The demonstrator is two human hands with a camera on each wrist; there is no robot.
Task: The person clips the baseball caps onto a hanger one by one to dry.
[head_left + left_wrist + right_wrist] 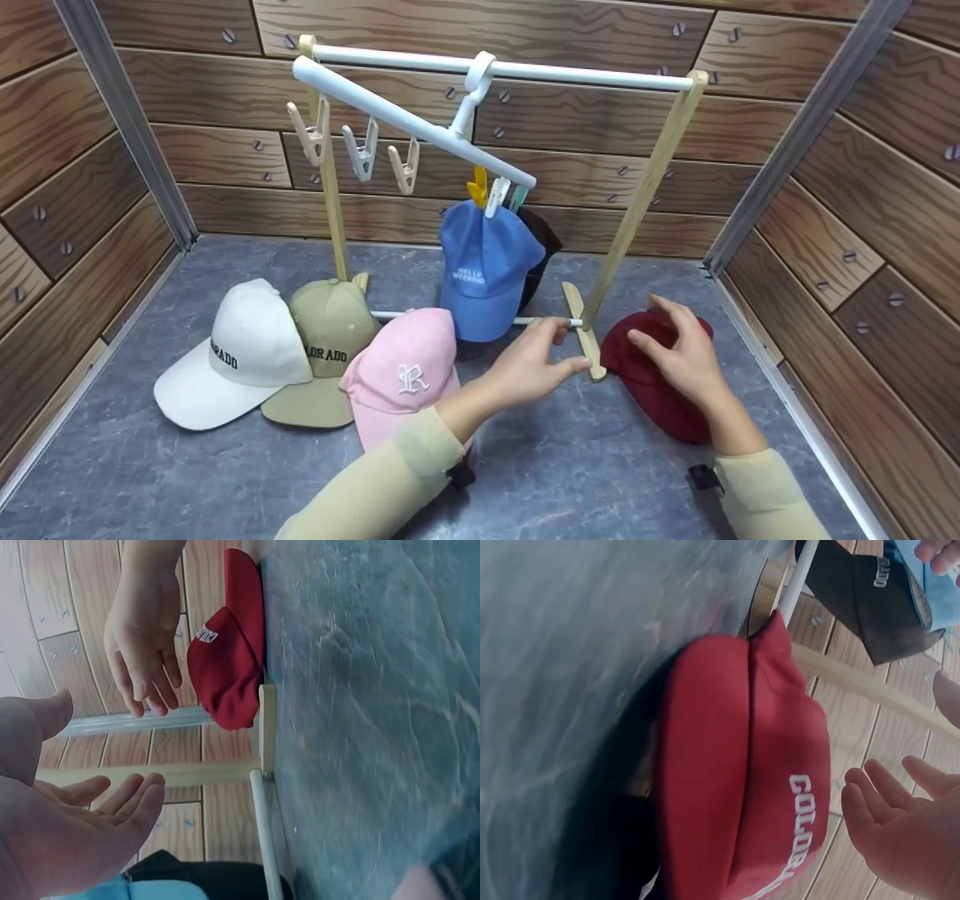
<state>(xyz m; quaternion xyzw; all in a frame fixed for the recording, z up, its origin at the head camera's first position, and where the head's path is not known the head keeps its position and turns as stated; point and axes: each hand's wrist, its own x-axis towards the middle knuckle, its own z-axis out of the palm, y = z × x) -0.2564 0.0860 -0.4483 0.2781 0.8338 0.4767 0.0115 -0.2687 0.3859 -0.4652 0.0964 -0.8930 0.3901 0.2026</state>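
On the right, a dark red cap point(664, 411) with white lettering lies on the grey surface. My right hand point(688, 360) is over it with fingers and thumb spread, and in the right wrist view that hand point(904, 821) shows a gap from the cap point(705, 765). My left hand point(525, 369), fingers loosely bent and thumb apart, holds nothing beside the rack's right foot. Behind it a blue cap point(484, 270) hangs from clothespins point(496, 197), partly covering a black cap point(541, 244).
The clothespins hang from a tilted white hanger point(390, 112) hooked on the rack's top bar point(570, 73). Three free clothespins point(361, 150) dangle from its raised left end. A white cap point(251, 330), an olive cap point(326, 315) and a pink cap point(412, 345) sit left. Wood-patterned walls point(847, 247) enclose the space.
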